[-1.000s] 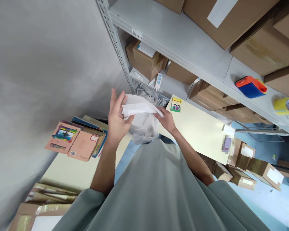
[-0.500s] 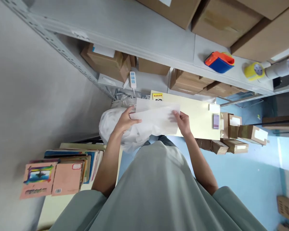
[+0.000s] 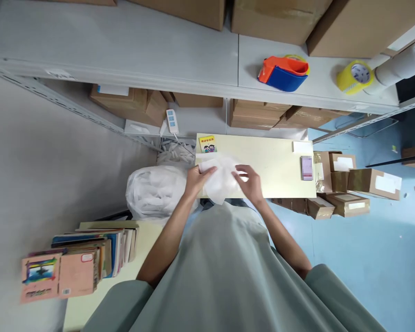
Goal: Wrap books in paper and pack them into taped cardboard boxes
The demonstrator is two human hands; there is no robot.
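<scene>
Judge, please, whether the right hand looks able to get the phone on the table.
Probably yes: only bare tabletop shows between the right hand and the phone, though its fingers are at the white sheet.

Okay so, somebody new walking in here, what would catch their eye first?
Probably the orange and blue object on the upper shelf, vivid against grey, with a yellow tape roll to its right. Next, the translucent white sheet in the hands over the cream table, with a bulging white bag to the left.
</scene>
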